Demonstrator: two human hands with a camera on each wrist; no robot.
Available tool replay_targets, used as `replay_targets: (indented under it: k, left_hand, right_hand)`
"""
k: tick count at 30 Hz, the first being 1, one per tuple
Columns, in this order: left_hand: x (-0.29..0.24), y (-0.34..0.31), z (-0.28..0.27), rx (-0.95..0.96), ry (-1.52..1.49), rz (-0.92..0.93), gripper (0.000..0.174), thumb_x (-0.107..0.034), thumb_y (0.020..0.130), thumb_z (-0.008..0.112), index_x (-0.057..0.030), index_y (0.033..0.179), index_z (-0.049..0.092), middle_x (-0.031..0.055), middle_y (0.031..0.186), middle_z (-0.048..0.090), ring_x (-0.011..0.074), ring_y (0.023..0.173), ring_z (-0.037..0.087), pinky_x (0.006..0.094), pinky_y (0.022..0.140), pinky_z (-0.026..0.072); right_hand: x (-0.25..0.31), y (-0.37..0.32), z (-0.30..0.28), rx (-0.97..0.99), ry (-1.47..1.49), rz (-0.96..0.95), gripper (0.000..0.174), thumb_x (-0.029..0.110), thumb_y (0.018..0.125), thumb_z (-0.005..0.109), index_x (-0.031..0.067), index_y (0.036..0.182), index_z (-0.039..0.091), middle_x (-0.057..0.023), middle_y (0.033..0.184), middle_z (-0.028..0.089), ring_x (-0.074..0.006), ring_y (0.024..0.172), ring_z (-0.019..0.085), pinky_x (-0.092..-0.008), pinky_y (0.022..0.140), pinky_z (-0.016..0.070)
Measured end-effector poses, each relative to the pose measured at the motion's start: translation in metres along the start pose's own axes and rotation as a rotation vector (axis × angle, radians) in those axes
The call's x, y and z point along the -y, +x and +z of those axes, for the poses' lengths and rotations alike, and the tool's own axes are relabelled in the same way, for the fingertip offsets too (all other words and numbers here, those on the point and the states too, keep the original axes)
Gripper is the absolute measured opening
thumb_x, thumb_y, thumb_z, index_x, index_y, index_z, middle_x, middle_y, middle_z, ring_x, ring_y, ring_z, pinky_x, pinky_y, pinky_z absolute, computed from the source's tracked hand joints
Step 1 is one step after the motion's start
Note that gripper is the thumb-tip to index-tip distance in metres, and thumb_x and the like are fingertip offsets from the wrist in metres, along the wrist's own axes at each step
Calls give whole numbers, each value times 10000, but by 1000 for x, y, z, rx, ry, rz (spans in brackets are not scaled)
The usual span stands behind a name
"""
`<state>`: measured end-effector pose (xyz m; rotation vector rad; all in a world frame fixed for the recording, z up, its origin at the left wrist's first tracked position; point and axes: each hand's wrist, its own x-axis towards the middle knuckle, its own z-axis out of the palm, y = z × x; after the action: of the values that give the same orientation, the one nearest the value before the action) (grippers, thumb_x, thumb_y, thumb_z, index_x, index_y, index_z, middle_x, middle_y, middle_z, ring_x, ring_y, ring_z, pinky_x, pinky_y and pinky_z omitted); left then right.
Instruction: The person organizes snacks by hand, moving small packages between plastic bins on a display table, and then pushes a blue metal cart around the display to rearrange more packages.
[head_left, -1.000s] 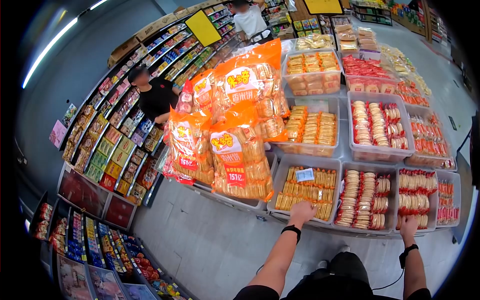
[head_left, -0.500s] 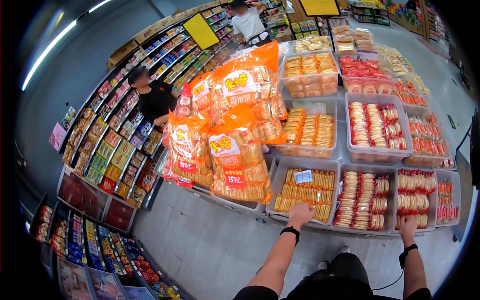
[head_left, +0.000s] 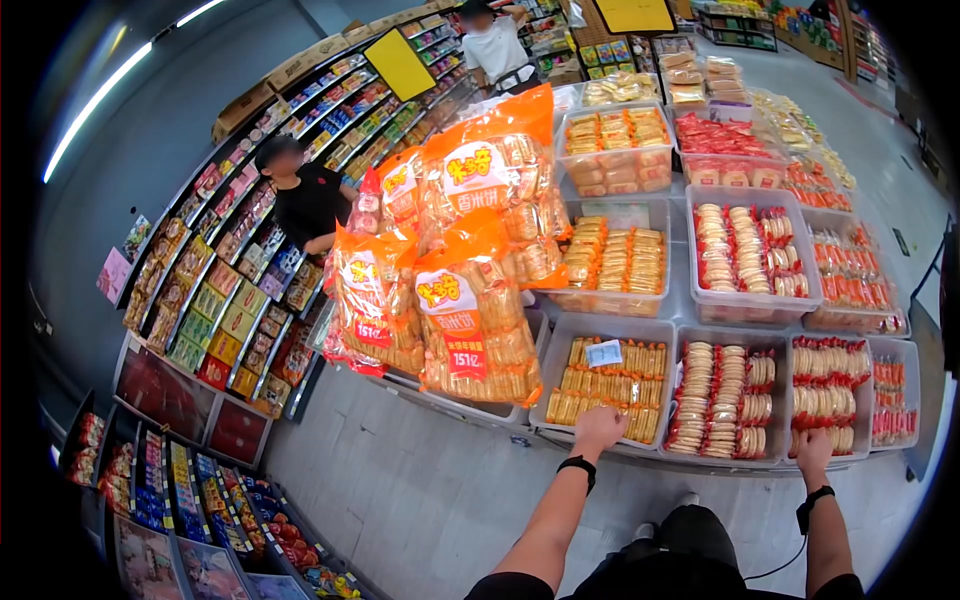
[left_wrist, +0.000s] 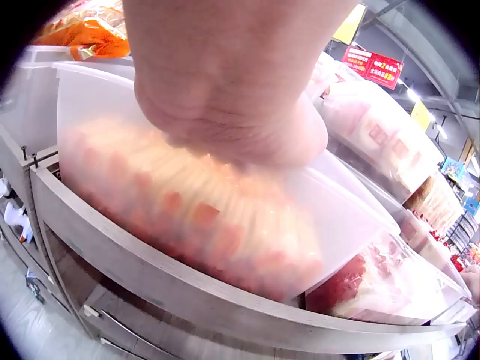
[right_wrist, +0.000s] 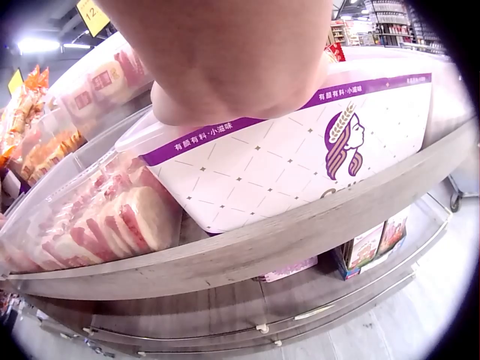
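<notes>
In the head view my left hand (head_left: 600, 430) lies over the front rim of a clear bin (head_left: 545, 412) of gold-wrapped snacks (head_left: 612, 385). The left wrist view shows that hand (left_wrist: 232, 97) from below, its heel against the frosted wall (left_wrist: 337, 217); the fingers are hidden. My right hand (head_left: 814, 450) is at the front edge of a bin of round crackers in red wrappers (head_left: 830, 400). In the right wrist view this hand (right_wrist: 225, 67) covers the top edge of a white box front with a purple band (right_wrist: 285, 165). What its fingers hold cannot be seen.
Large orange snack bags (head_left: 470, 330) stand left of the bins. More bins, one with stacked crackers (head_left: 750, 250), rise behind. Two people, one in black (head_left: 305, 200) and one in white (head_left: 495, 45), are by the shelves. A wooden ledge (right_wrist: 300, 240) runs below the bins.
The head view has shifted slightly, so the bins and bags appear a little further left. Both hands stay at the same bins.
</notes>
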<state>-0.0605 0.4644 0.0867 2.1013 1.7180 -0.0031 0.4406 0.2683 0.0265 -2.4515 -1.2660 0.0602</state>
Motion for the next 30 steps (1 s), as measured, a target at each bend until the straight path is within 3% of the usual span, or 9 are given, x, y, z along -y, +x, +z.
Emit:
replay_targets:
  k: [11,30]
  left_hand:
    - [14,-2,29,-271,-2,93,390,-407,888,520,-97,762,720,134,744,707,360,700,682,507,643,530]
    - [12,-5,24,-274,14,123,402,-414,910,508,-108,754,718,139,720,700,359,675,680,501,622,530]
  right_hand:
    - [6,-3,-5,-30,-24,-13,283,261,869,600,16,756,686,-222,771,669,-427,724,646,-541,684,506]
    - [2,-3,0,-53,-32,-25,301,274,887,593,24,729,643,-222,739,649,-434,710,639,-543,660,491]
